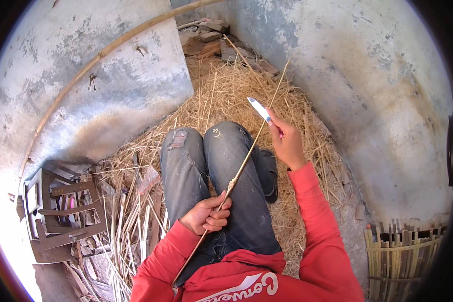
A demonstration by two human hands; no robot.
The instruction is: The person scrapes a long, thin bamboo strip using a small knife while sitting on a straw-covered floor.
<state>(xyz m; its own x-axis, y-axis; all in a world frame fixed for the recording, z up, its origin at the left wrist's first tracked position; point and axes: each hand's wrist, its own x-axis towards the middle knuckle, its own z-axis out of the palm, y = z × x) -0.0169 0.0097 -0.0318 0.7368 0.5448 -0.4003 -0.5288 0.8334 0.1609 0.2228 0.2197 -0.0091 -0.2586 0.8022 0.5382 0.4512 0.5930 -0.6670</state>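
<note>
As hands (pixel 206 215) grip, knife (pixel 259 108) meets bamboo strip (pixel 241 168)

The person wore a red long-sleeved top with white lettering, faded ripped grey jeans, dark shoes.

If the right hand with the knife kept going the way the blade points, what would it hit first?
The right hand aims its small pale-bladed knife up and to the left, away from the body. First in that line looks to be the heap of dry yellow straw, then the grey plastered wall; depth is unclear.
</note>
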